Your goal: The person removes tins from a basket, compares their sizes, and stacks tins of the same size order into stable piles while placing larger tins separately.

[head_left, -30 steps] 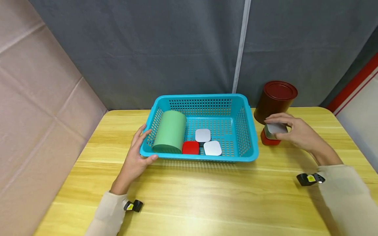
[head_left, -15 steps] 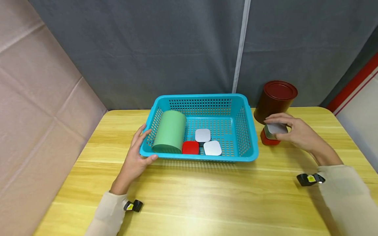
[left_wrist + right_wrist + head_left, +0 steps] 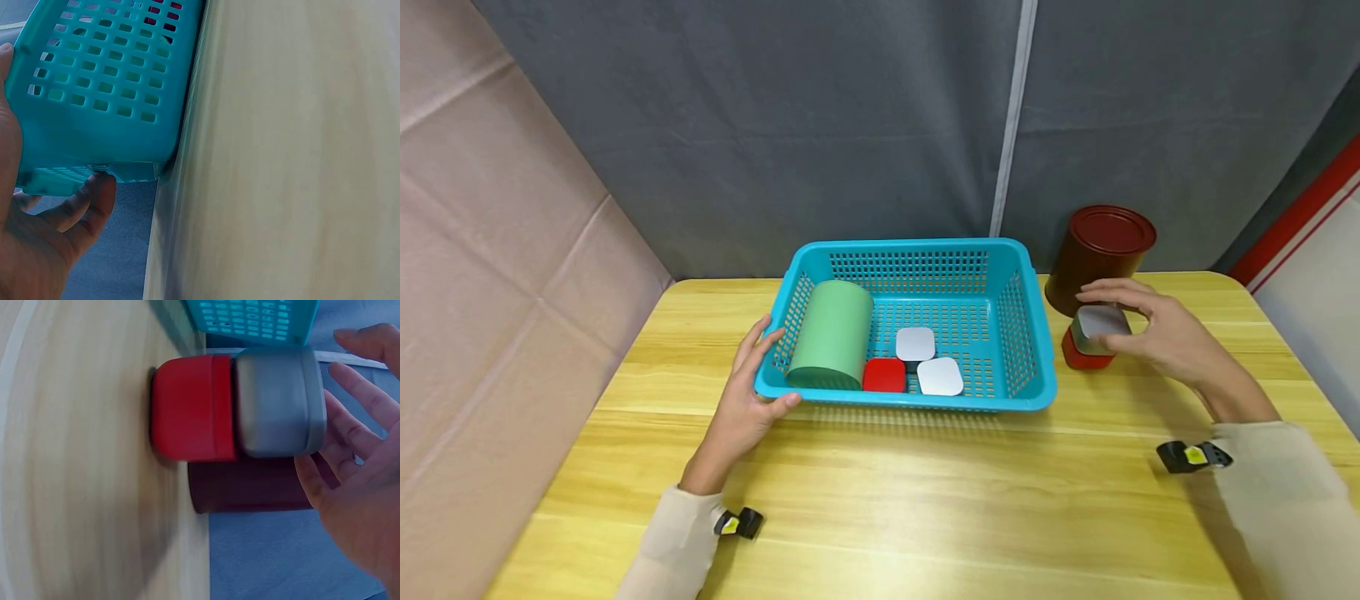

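At the right, a silver-grey square tin (image 3: 1101, 320) with rounded corners stands on a red tin (image 3: 1084, 358) of like shape. My right hand (image 3: 1172, 337) is spread around the silver tin; in the right wrist view its fingers stand apart from the tin's sides, near its lid. A teal plastic basket (image 3: 1037, 392) stands in the middle, and my left hand (image 3: 741, 421) grips its near left corner, thumb at the front rim. Inside lie a green cylinder (image 3: 832, 333) on its side, a red square tin (image 3: 884, 375) and two white-topped square tins (image 3: 915, 343).
Behind the stacked tins stands a tall dark red canister (image 3: 1097, 258), close to the right hand's fingers. The wooden table (image 3: 925, 500) reaches back to a grey curtain (image 3: 820, 133). A pale pink panel (image 3: 512, 292) borders the left side.
The right hand's fingers have spread and drawn slightly up and right, off the silver tin, which stays on the red one. The left hand and basket have not moved.
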The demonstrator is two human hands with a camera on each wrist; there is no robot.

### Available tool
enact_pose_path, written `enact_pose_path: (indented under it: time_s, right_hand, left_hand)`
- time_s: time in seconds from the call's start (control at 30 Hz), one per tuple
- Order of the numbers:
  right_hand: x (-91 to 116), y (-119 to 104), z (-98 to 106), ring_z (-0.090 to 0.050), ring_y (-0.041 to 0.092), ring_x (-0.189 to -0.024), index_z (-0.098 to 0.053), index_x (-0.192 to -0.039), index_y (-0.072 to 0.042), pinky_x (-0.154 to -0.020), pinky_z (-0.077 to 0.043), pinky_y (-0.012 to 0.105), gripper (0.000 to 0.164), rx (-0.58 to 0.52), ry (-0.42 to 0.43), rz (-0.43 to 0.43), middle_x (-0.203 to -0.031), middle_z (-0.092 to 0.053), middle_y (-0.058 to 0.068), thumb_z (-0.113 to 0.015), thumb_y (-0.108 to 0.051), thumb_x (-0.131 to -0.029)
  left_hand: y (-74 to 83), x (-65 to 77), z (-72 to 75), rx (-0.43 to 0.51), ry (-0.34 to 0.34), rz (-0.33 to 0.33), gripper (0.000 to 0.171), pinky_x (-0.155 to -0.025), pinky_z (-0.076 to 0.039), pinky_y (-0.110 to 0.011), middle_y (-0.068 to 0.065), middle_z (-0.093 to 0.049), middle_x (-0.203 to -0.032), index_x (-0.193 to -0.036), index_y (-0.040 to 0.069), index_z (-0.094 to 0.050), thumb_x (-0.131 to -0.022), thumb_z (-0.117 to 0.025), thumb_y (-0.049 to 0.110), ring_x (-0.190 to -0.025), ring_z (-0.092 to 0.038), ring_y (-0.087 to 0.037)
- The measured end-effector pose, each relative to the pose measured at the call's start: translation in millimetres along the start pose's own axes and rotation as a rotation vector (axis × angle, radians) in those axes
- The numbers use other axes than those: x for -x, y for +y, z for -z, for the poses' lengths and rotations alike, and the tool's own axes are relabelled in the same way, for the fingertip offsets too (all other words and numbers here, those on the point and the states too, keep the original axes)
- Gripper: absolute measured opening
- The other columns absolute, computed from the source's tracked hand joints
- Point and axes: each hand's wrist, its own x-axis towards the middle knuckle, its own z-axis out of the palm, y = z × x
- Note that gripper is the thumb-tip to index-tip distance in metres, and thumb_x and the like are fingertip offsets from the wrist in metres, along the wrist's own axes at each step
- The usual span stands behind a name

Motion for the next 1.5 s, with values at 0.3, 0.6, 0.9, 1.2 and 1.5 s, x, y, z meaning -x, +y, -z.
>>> enact_pose_path:
  time_s: [0.3,0.6,0.9,1.2,1.5]
  right_hand:
    - [-1,-29,1,-0.035,-0.011,-0.130,-0.067,-0.137,-0.025,-0.117,-0.030,0.051,0.049,0.006,0.017,-0.017,-0.144,-0.053,-0.012,-0.081,-0.018,-0.091]
    - [-2,-60,-3,-0.037,-0.001,-0.130,-0.067,-0.138,-0.026,-0.112,-0.029,0.069,0.051,-0.040,0.012,-0.016,-0.145,-0.054,-0.009,-0.083,-0.023,-0.090]
    - [-5,-77,-14,-0.041,-0.001,-0.130,-0.068,-0.137,-0.020,-0.111,-0.033,0.051,0.049,-0.075,-0.003,0.017,-0.143,-0.056,-0.009,-0.083,-0.017,-0.090]
    - [-12,-89,-35,-0.043,-0.005,-0.129,-0.068,-0.135,-0.015,-0.110,-0.036,0.020,0.051,-0.086,-0.049,0.184,-0.145,-0.059,0.001,-0.083,-0.008,-0.087]
    - [-21,-103,-62,-0.051,0.021,-0.135,-0.068,-0.134,-0.015,-0.108,-0.040,0.015,0.046,-0.107,-0.135,0.207,-0.141,-0.062,0.004,-0.082,-0.014,-0.090]
  left_hand:
    - [-0.9,-0.4,0.1,0.012,-0.002,0.000,0.087,-0.109,-0.031,-0.005,-0.009,-0.015,-0.175,-0.158,0.012,-0.045,-0.081,-0.086,0.009,-0.157,-0.022,-0.037]
    - [-0.6,0.2,0.7,0.005,-0.007,0.007,0.088,-0.110,-0.031,-0.007,0.000,-0.016,-0.175,-0.158,0.015,-0.045,-0.082,-0.087,0.019,-0.157,-0.022,-0.033]
    - [0.8,0.1,0.4,0.004,-0.006,0.010,0.088,-0.110,-0.030,-0.007,-0.001,-0.016,-0.175,-0.158,0.014,-0.044,-0.081,-0.087,0.015,-0.158,-0.022,-0.034]
    - [0.8,0.5,0.7,-0.009,-0.001,0.000,0.088,-0.111,-0.027,-0.008,-0.003,-0.017,-0.175,-0.158,0.015,-0.045,-0.081,-0.087,0.014,-0.158,-0.021,-0.034]
    - [0.7,0.6,0.7,-0.004,-0.003,0.006,0.087,-0.112,-0.027,-0.009,0.002,-0.017,-0.175,-0.158,0.015,-0.045,-0.081,-0.087,0.017,-0.158,-0.021,-0.033]
